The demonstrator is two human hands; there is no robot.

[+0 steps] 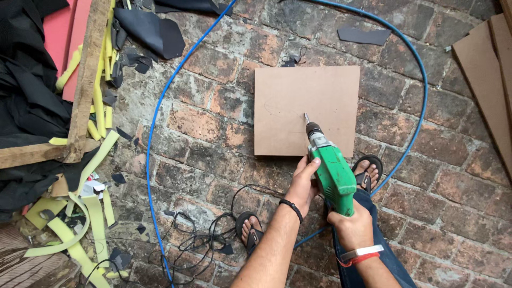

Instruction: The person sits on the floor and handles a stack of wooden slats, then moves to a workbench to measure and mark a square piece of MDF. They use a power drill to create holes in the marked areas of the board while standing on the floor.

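Observation:
A green electric drill [334, 174] points down at a square brown board [306, 101] lying on the brick floor. Its bit tip touches the board near the middle, by a faint pencil outline. My right hand [349, 224] grips the drill's handle from behind. My left hand [304, 181], with a black band at the wrist, steadies the left side of the drill body. My sandalled feet [250, 226] stand just below the board's near edge.
A blue hose [152, 133] loops around the board. A thin black cord [205, 240] tangles by my left foot. Wooden planks [85, 80], black and red sheets and yellow foam strips pile at left. More brown boards [488, 69] lean at right.

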